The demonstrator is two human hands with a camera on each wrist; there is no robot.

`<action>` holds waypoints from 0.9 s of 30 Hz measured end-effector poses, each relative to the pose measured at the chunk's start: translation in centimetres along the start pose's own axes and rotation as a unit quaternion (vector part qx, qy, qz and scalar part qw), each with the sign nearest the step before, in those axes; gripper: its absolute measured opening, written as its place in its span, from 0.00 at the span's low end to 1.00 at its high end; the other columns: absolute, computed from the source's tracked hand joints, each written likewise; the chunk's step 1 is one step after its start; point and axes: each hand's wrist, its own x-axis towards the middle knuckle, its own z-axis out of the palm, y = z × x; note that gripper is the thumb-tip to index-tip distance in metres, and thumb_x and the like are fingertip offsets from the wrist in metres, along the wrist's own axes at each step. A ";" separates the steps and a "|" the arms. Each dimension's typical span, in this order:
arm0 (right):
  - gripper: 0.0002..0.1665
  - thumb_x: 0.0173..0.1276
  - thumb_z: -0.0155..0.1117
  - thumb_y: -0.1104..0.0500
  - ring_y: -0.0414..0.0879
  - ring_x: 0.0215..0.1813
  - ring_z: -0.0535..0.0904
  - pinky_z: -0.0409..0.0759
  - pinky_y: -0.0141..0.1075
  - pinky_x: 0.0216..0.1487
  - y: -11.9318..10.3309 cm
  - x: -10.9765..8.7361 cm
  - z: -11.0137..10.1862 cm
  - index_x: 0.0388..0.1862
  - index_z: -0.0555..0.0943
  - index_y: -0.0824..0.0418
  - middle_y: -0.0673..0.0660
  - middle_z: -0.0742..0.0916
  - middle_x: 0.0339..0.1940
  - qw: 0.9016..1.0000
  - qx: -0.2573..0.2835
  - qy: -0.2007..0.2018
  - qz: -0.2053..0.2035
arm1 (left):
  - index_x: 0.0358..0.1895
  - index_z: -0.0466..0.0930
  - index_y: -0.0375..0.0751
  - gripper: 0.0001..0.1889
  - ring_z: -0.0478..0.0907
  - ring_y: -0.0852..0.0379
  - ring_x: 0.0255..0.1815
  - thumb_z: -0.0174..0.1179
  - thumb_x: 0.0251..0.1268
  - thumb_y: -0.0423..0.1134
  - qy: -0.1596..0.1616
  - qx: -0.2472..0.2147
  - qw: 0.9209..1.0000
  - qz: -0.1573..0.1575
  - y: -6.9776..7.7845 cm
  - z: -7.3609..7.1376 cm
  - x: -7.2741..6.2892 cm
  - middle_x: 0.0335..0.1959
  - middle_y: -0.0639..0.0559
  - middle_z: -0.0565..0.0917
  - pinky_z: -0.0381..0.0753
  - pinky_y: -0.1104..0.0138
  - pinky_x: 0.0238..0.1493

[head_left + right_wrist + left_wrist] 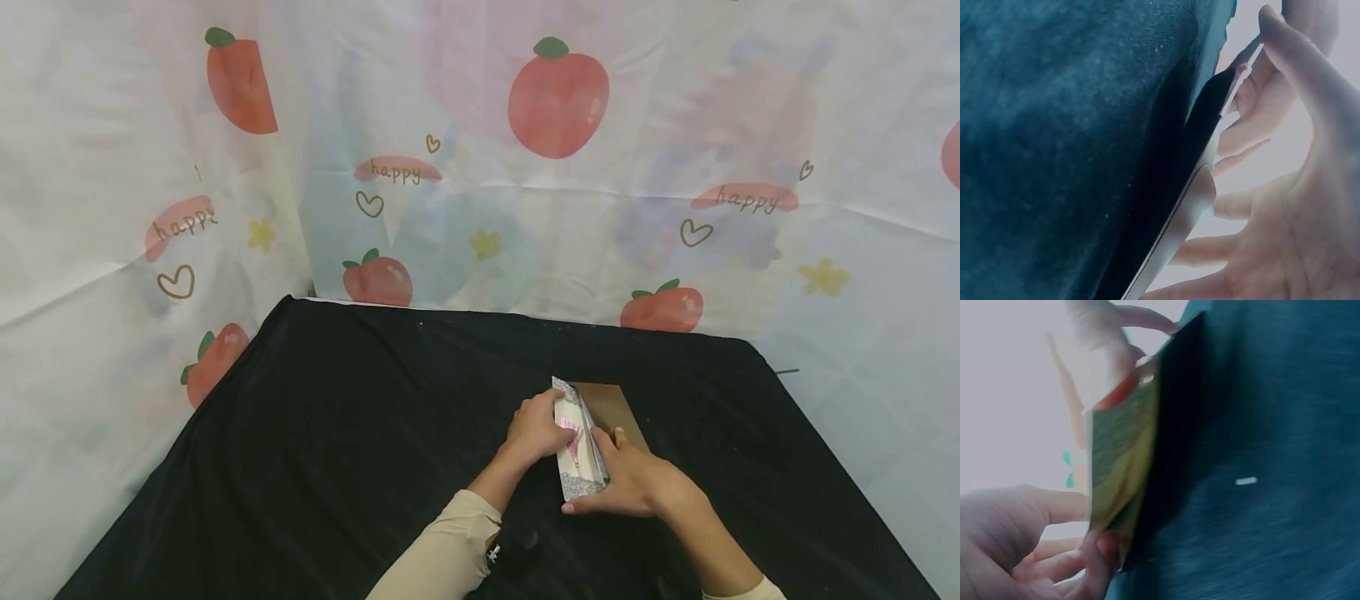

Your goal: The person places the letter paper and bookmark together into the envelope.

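Note:
A folded card stands partly spread over the black cloth, its cream cover bearing a pink print and silvery glitter patches. Its brown panel shows behind and to the right. My left hand holds the cover's left edge, thumb on the front. From the right, my right hand grips the card, thumb at the near lower corner and fingers by the fold and brown panel. In the left wrist view the card is held between both hands. In the right wrist view the card appears edge-on beside the right palm.
Black cloth covers the table. White curtains printed with fruit, hearts and "happy" stand behind and at the sides. A small white fleck lies in the dark area of the left wrist view.

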 end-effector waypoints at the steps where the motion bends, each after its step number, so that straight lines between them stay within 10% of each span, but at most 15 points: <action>1: 0.79 0.49 0.74 0.22 0.75 0.64 0.74 0.76 0.65 0.54 0.0 0.0 0.0 0.80 0.55 0.73 0.86 0.61 0.73 1.000 -0.001 -0.002 0.001 | 0.66 0.79 0.37 0.33 0.80 0.56 0.33 0.77 0.54 0.36 -0.010 -0.004 1.000 0.003 0.1 -0.3 0.1 0.45 0.44 0.87 0.80 0.66 0.31; 13: 0.81 0.45 0.77 0.23 0.78 0.60 0.76 0.76 0.67 0.51 -0.1 -0.1 -0.2 0.82 0.52 0.70 0.87 0.60 0.73 1.000 -0.013 0.002 0.006 | 0.62 0.79 0.33 0.35 0.80 0.48 0.50 0.81 0.46 0.33 -0.007 0.045 0.998 0.037 0.5 -0.6 0.2 0.52 0.41 0.83 0.80 0.60 0.51; 27: 0.81 0.47 0.73 0.20 0.78 0.62 0.75 0.77 0.67 0.49 -0.2 0.1 0.1 0.83 0.53 0.69 0.86 0.60 0.74 1.000 -0.030 0.006 0.006 | 0.61 0.83 0.35 0.35 0.82 0.55 0.38 0.83 0.45 0.35 0.015 0.047 0.998 0.026 0.2 0.3 0.4 0.42 0.47 0.88 0.81 0.66 0.39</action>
